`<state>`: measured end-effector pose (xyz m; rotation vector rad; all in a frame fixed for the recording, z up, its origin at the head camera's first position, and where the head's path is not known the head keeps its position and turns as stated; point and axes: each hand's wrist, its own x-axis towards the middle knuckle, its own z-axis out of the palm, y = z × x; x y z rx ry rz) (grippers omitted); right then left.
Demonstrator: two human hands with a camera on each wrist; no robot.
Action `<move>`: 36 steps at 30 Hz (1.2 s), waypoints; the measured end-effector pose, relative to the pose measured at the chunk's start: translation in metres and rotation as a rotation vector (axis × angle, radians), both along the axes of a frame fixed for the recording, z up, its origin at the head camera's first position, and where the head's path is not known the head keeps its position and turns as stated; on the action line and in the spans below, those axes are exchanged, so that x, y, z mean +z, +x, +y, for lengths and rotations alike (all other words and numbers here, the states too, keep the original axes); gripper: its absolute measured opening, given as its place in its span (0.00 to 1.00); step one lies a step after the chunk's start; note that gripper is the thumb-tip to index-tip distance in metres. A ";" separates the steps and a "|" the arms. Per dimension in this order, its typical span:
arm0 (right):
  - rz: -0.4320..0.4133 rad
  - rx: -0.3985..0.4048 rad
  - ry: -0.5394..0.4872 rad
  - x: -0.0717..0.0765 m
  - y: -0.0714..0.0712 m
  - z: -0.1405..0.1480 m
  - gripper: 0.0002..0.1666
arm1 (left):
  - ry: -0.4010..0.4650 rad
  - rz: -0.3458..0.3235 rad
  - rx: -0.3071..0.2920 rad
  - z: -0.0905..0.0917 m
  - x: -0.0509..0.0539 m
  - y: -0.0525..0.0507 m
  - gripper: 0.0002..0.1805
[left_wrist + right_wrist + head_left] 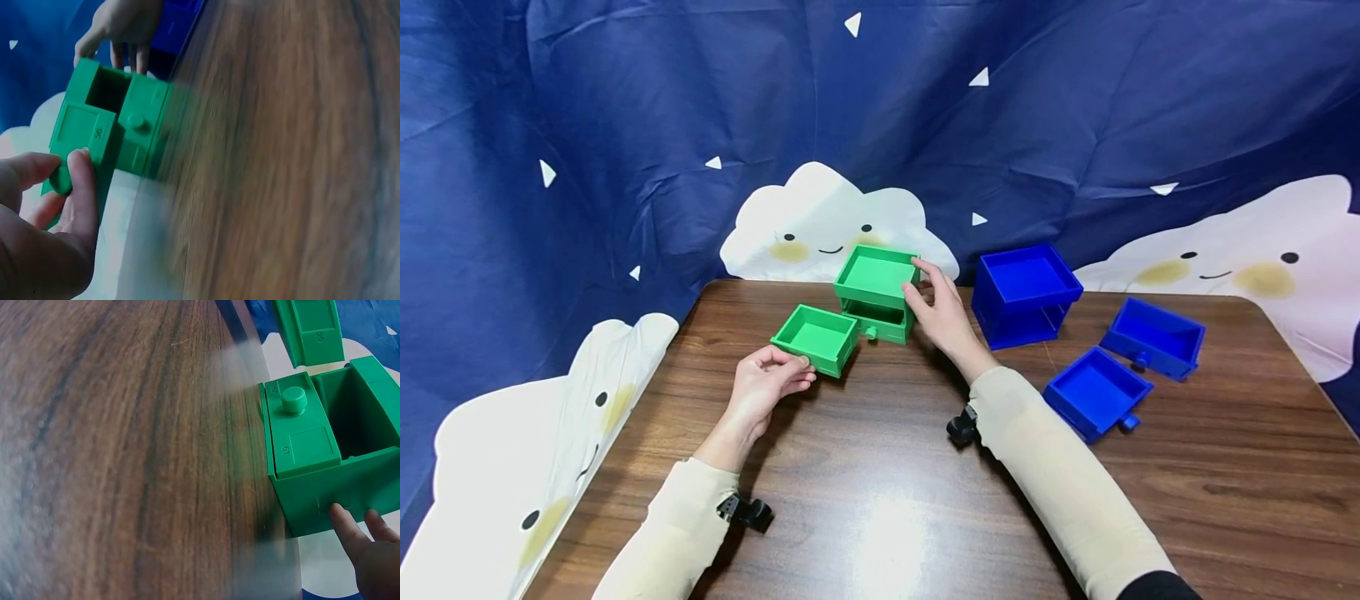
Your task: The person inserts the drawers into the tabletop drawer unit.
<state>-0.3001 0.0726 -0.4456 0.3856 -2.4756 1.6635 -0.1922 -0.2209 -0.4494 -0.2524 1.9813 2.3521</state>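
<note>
A green drawer (pixel 817 335) is held off the table by my left hand (pixel 762 386), whose thumb and fingers pinch its round knob (pixel 60 178). Just right of it stands the green cabinet (pixel 877 279), with a drawer (pixel 303 431) in its lower slot and the upper slot empty. My right hand (pixel 945 315) touches the cabinet's right side with extended fingertips, seen on that side wall in the right wrist view.
Right of the green cabinet stands a blue cabinet (pixel 1028 287) with open slots. Two blue drawers (pixel 1097 390) (pixel 1153 336) lie on the wooden table (pixel 880 467) at the right. A blue cloth with white clouds (pixel 820 221) hangs behind the table.
</note>
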 end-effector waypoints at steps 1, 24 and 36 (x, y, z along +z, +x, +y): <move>0.000 0.001 0.000 0.000 0.000 0.000 0.34 | 0.002 -0.002 0.000 0.002 0.000 0.000 0.11; -0.011 0.003 -0.006 -0.002 -0.001 0.001 0.34 | 0.054 0.014 -0.009 0.039 0.000 -0.004 0.11; -0.002 0.006 -0.001 -0.002 -0.001 0.001 0.34 | 0.078 0.055 0.002 0.055 0.002 -0.004 0.12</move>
